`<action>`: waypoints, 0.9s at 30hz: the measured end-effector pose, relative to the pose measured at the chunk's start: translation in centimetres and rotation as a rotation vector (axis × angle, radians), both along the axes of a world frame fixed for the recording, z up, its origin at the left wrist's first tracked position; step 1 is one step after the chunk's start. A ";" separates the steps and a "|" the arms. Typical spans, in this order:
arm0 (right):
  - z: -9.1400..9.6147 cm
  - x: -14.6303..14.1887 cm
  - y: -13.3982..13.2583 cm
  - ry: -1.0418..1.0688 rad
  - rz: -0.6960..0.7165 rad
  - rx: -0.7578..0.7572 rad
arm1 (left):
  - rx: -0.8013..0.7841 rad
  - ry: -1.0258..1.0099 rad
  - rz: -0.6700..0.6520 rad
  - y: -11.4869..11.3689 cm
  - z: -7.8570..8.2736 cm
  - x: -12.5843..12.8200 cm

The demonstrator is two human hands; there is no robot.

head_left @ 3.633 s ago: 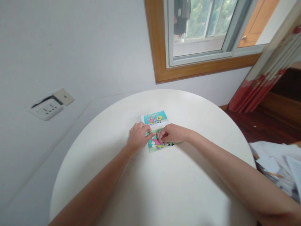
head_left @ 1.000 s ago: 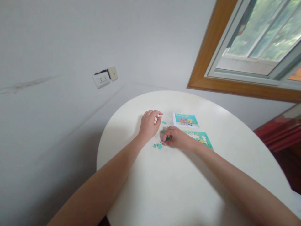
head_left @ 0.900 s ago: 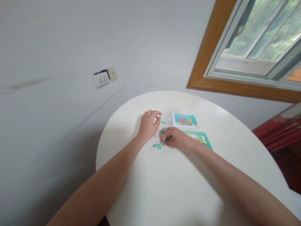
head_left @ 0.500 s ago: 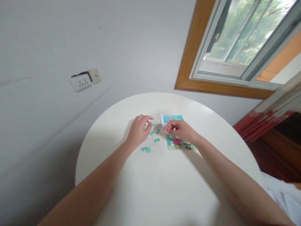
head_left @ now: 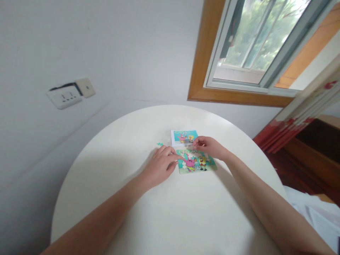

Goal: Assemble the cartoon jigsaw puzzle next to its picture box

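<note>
A small jigsaw puzzle (head_left: 196, 161) lies flat on the round white desk (head_left: 170, 212), just in front of a printed picture card (head_left: 184, 136) showing the same cartoon scene. The left edge of the puzzle is touched by the left hand (head_left: 161, 165), whose fingers (head_left: 177, 156) are stretched out flat and loosely spread, with nothing gripped. The far edge of the puzzle is met by the right hand (head_left: 210, 147); its fingers (head_left: 197, 143) are drawn together in a pinch, as if on a small piece, but whether anything is held there cannot be told. One loose teal piece (head_left: 159, 144) lies apart on the desk, beyond the left hand. White gaps can be seen in the upper part of the puzzle.

The pieces are judged to be thin, light card: stiff enough to be lifted by their edges, yet easily bent at the tabs and easily slid on the smooth desk. They are best taken by a fingertip pinch across two opposite edges. The assembled part would likely come apart if lifted, so it is better steadied flat from the side.

A wall socket (head_left: 65, 96), a wooden window frame (head_left: 199, 67) and a red-patterned curtain (head_left: 297, 113) are seen around the desk.
</note>
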State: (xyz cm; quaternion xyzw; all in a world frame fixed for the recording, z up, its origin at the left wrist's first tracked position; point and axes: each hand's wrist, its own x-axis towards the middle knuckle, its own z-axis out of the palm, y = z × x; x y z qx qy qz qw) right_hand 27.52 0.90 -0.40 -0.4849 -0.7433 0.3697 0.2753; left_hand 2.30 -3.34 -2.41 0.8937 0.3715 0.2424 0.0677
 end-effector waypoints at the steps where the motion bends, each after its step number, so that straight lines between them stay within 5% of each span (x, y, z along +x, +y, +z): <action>1: 0.1 -0.1 0.1 -0.082 0.018 0.045 | 0.000 -0.006 0.017 0.2 -0.1 -0.1; 9: 0.5 -2.2 0.2 -0.396 0.189 0.376 | 0.000 0.052 -0.063 -0.2 0.1 0.4; 19: -0.2 -3.0 0.0 -0.543 0.193 0.531 | -0.025 0.122 -0.099 -0.3 -0.2 0.6; 22: -0.1 -2.8 0.2 -0.430 0.194 0.477 | -0.016 0.109 -0.109 -0.3 -0.2 0.6; 27: 0.2 -1.4 0.9 -0.102 0.117 0.140 | -0.020 0.093 -0.121 -0.2 -0.3 0.6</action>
